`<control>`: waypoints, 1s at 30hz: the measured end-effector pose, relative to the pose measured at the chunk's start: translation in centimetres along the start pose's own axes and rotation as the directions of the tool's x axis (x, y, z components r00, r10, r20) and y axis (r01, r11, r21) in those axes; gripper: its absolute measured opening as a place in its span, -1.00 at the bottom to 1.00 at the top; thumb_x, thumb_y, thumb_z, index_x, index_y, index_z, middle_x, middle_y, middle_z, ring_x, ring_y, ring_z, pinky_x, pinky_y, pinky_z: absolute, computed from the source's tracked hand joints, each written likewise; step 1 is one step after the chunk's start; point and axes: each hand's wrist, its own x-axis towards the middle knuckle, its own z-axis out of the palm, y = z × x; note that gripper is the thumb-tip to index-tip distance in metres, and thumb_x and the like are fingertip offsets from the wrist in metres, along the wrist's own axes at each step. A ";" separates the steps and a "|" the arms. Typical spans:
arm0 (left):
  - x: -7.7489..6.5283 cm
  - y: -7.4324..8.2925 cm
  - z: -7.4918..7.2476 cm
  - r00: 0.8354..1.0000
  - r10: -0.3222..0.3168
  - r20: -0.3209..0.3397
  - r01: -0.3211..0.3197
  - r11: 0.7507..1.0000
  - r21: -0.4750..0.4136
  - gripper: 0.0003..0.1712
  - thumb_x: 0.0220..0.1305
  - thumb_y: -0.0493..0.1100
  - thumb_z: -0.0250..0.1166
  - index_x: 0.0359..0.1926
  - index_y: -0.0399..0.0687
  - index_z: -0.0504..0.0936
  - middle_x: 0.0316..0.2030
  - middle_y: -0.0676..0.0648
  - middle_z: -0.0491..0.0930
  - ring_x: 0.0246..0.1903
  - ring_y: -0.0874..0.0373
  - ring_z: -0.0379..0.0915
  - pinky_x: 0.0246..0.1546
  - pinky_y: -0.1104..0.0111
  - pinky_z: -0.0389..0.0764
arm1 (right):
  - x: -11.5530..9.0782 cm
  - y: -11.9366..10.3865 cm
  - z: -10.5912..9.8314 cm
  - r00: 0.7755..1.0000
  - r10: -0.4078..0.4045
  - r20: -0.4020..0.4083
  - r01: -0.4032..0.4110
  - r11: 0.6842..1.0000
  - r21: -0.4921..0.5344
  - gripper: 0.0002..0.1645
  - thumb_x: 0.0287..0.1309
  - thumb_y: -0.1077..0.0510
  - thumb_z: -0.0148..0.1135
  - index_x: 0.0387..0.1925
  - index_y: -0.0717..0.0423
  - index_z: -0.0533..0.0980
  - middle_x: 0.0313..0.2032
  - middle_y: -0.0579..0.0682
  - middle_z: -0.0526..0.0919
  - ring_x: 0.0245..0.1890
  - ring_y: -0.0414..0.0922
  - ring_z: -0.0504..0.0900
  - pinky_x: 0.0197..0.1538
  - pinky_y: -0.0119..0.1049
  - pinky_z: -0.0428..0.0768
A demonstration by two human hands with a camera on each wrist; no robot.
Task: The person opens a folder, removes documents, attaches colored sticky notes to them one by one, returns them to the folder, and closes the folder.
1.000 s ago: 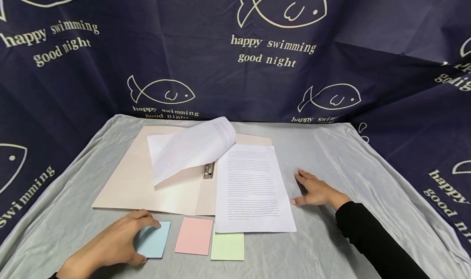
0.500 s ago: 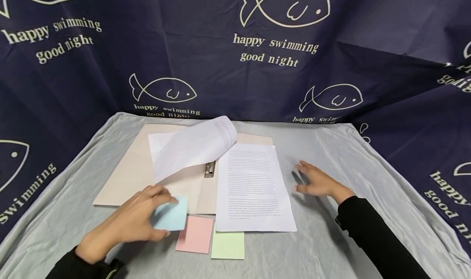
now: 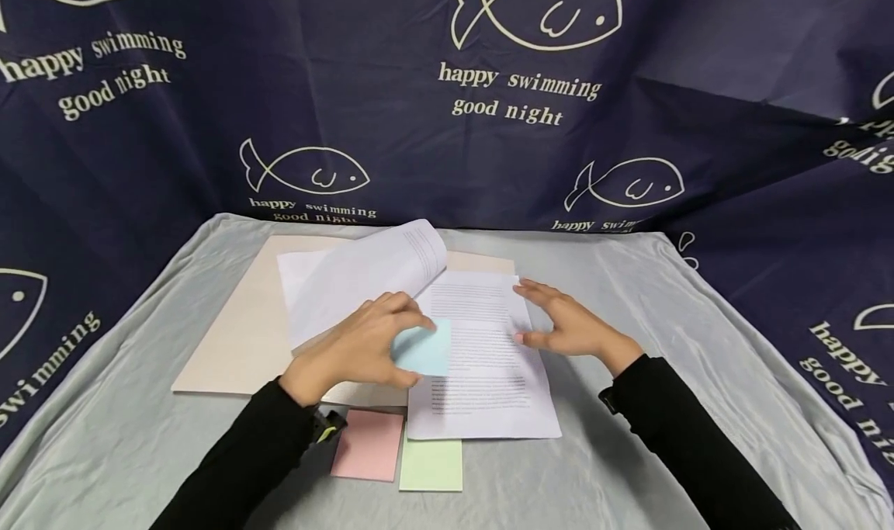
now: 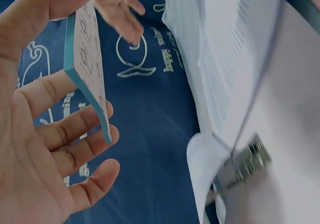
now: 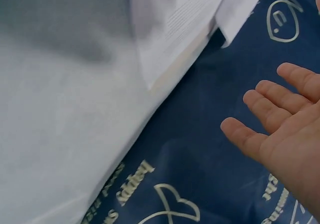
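Folder boards [image 3: 230,320], pale beige, lay at the left of the cloth-covered bench [image 3: 573,468], with a white sheet [image 3: 349,282] curling up over them. Next, toward the front, lay a pink pad [image 3: 369,448]. Above it reached the left hand [image 3: 363,344], thumb and fingers pinching a blue pad [image 3: 431,351] by its near and far edges, over the left part of a printed page [image 3: 482,406]. To my eye that pad would handle as light and rather bendy, since it bowed a little, and hardly fragile; opposite edges seemed the sensible place to hold it. It was small and squarish, plain pale blue on top, its underside whitish with dark patterning. Below, a green pad [image 3: 431,468] sat partly under the page. Furthest right, the right hand [image 3: 576,320] had its fingers extended, gripping nothing; whether it touched the page I couldn't tell.
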 end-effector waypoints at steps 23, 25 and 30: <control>5.4 0.8 5.1 0.989 -0.071 0.127 0.073 0.997 -0.009 -0.32 -0.31 0.13 0.47 -0.02 0.12 0.61 -0.12 0.11 0.38 -0.05 0.16 0.30 -0.17 0.24 0.34 | 0.6 -3.3 4.1 0.999 -0.051 0.008 0.050 0.994 0.096 0.32 -0.22 -0.21 0.47 0.39 0.29 -0.04 0.26 0.19 0.26 0.25 0.09 0.22 0.17 0.07 0.25; 5.4 0.8 5.3 0.989 -0.073 0.126 0.076 0.997 -0.022 -0.33 -0.31 0.12 0.47 -0.02 0.12 0.61 -0.11 0.10 0.39 -0.05 0.16 0.30 -0.17 0.24 0.34 | 0.6 -3.2 4.5 0.998 -0.063 -0.014 0.064 0.992 0.105 0.27 -0.18 -0.13 0.46 0.40 0.29 -0.05 0.21 0.17 0.33 0.21 0.06 0.29 0.14 0.06 0.29; 5.0 0.5 5.7 0.990 -0.075 0.120 0.082 0.995 -0.051 -0.27 -0.31 0.12 0.49 0.02 0.11 0.57 -0.10 0.08 0.40 -0.08 0.16 0.31 -0.17 0.22 0.38 | 0.5 -3.0 5.3 0.997 -0.068 -0.048 0.073 0.990 0.122 0.22 -0.15 -0.05 0.45 0.40 0.28 -0.03 0.19 0.14 0.35 0.18 0.03 0.32 0.13 0.04 0.32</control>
